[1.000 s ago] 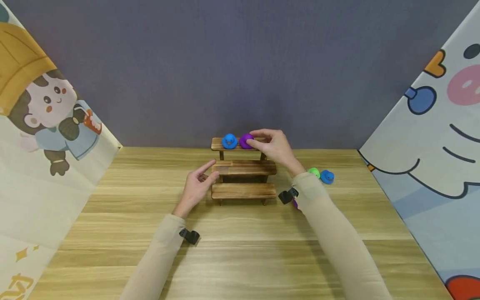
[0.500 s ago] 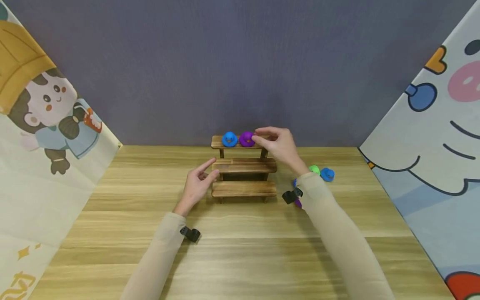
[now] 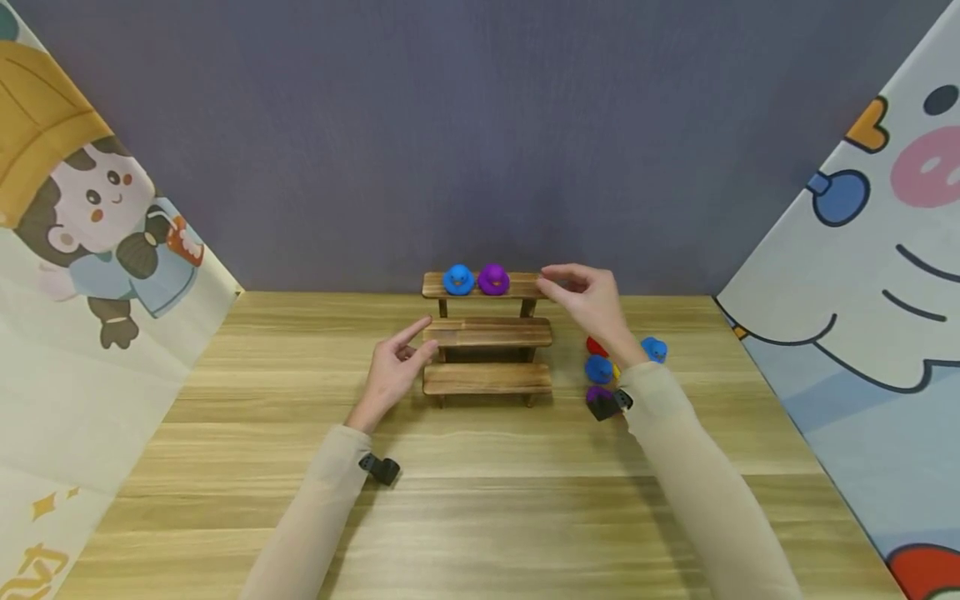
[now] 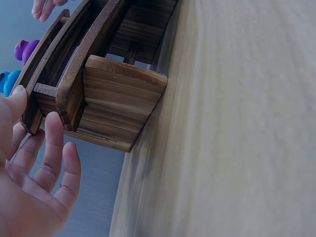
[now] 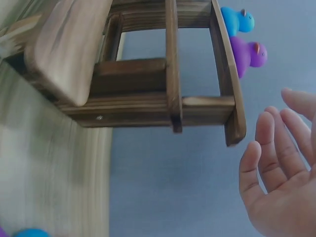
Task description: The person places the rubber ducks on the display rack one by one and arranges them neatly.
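A three-step wooden shelf [image 3: 487, 380] stands near the back wall. On its top step a blue rubber duck [image 3: 458, 280] and a purple rubber duck [image 3: 494, 280] sit side by side. My right hand [image 3: 588, 302] hovers at the top step's right end, its fingers apart from the purple duck and holding nothing, as the right wrist view also shows. My left hand [image 3: 395, 364] is at the shelf's left side, thumb and fingers spread near the middle step. In the left wrist view its fingertips [image 4: 53, 123] lie close to the shelf's end; whether they touch it I cannot tell.
Right of the shelf, partly under my right forearm, lie more ducks: a red duck [image 3: 597, 346], a blue duck [image 3: 598, 369], a purple duck [image 3: 597, 394], a bit of yellow and another blue duck [image 3: 655, 349]. A grey wall [image 3: 480, 142] rises behind the table [image 3: 480, 517].
My right hand has let go of the purple duck and drawn away to the right, leaving it on the top step. The left hand has stayed in place.
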